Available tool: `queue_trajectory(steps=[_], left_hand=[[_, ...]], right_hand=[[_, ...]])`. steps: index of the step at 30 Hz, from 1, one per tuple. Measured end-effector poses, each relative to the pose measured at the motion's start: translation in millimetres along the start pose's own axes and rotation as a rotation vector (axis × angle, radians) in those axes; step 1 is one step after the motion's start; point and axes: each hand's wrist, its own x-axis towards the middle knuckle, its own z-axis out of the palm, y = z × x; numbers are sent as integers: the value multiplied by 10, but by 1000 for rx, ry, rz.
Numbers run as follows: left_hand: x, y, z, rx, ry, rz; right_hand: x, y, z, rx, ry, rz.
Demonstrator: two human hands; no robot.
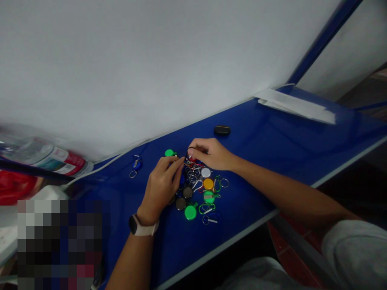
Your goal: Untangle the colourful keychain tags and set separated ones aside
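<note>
Over a pile of round badge reels with key rings and carabiner clips, my two hands meet with fingertips nearly touching. My left hand [165,181], a watch [133,224] on its wrist, is closed in a pinch. My right hand [211,153] pinches from the other side. A small dark piece shows between the fingertips; its kind is too small to make out. Around them lie a white reel [206,172], a yellow reel [208,184], a green reel [190,212] and a dark grey reel [180,203]. My left hand hides part of the pile.
A blue reel [137,164] lies apart at the left. Behind my right hand is a small black case [222,130]. White sheets [298,106] rest at the back right of the blue table [256,133]. A plastic bottle [54,157] and a cable [115,158] are at the left, by the wall.
</note>
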Motion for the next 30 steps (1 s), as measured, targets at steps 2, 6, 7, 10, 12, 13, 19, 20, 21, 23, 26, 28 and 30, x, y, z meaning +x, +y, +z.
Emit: queue_trajectory(steps=[2, 6, 7, 10, 12, 13, 19, 20, 21, 23, 26, 28, 30], left_hand=[[0, -17, -5, 3, -17, -15], [6, -50, -21, 24, -38, -39], [6, -59, -25, 30, -37, -43], [1, -91, -35, 47, -42, -64], [-4, -111, -41, 77, -51, -89], [-6, -119, -42, 96, -56, -104], [-26, -159, -16, 118, -81, -164], [-33, -169, -5, 104, -81, -168], [-42, -182, 7, 89, -85, -170], [-60, -206, 31, 62, -97, -174], [-77, -226, 50, 33, -121, -176], [-76, -226, 50, 31, -144, -169], [-69, -221, 46, 46, -175, -154]], right_hand=[[15, -1, -25, -41, 52, -27], [34, 10, -43, -59, 125, -67], [36, 10, -43, -59, 128, -63], [37, -2, -48, -81, 131, -42], [35, -11, -56, -106, 131, -40], [34, -14, -62, -112, 127, -37], [28, 16, -95, -249, -33, 48], [27, 24, -98, -344, -71, 44], [26, 33, -99, -448, -104, 32], [21, 54, -96, -635, -152, -4], [9, 81, -88, -757, -196, -38], [5, 90, -89, -775, -202, -44], [7, 90, -96, -789, -181, -34]])
